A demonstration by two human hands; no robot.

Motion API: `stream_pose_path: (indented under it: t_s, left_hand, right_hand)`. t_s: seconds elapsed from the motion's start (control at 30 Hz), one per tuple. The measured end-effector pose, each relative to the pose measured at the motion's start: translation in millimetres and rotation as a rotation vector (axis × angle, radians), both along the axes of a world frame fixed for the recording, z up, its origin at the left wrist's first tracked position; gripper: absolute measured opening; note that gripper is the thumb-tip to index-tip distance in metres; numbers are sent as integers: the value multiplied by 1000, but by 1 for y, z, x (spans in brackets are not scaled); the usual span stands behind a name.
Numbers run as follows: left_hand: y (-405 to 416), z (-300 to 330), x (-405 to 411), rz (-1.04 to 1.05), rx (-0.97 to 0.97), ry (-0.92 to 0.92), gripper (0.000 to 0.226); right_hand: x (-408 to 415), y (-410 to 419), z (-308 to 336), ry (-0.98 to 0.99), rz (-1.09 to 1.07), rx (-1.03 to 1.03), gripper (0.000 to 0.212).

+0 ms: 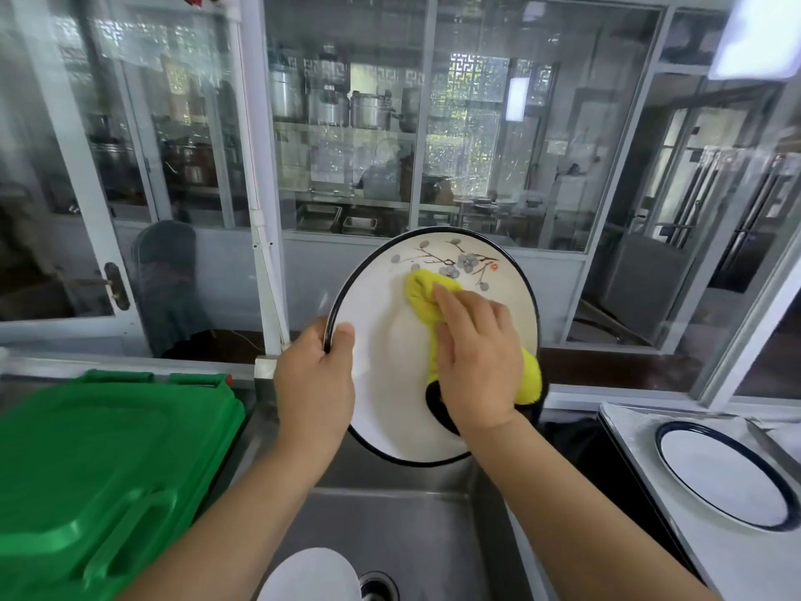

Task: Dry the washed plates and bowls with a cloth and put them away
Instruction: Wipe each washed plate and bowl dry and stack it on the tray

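Stainless sink (411, 527) below me, glass partition beyond with pots on shelves behind it. Green lidded bin (108, 470) at my left; counter at right carries a second plate (721, 474), blue-rimmed, lying flat.

Plate in hand (390, 383) is held tilted up over the sink, face toward me. Left hand (314, 383) grips its left rim, thumb on the face, fingers hidden behind. Right hand (477, 362) presses a yellow cloth (427, 305) against the plate's face, fingers fairly straight over the wad; cloth tail hangs off below the wrist.

Risks, as I judge them: the hold is one-sided, at the rim only. A hard wipe on the far side could twist the plate out of that pinch and drop it onto steel, or onto the white dish (310, 576) sitting low in the sink by the drain. Wet glaze would make the slip likelier.

Plate looks: cream face, dark thin rim, painted branch with grey-blue blossoms and a small red seal near the top. Glossy; I cannot tell whether water remains.
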State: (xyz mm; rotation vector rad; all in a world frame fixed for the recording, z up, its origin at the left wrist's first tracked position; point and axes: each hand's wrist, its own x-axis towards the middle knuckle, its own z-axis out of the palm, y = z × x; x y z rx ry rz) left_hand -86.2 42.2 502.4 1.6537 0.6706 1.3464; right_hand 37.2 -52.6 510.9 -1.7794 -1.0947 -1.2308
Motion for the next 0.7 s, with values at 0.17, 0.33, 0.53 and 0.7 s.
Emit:
stream_pose_path:
  t_s: [0.17, 0.33, 0.53, 0.7]
  left_hand:
    - [-2, 7, 3, -8, -72, -72, 38]
    - [9, 7, 0, -10, -76, -83, 42]
    - [3, 5, 1, -42, -59, -64, 36]
    - [-2, 5, 0, -48, -35, -83, 36]
  right_hand:
    - [-28, 8, -10, -1, 126, -211, 37]
    - [-20, -12, -27, -53, 88, -338, 36]
    - [-9, -9, -9, -87, -32, -187, 42]
    - [-8, -2, 1, -146, -5, -247, 43]
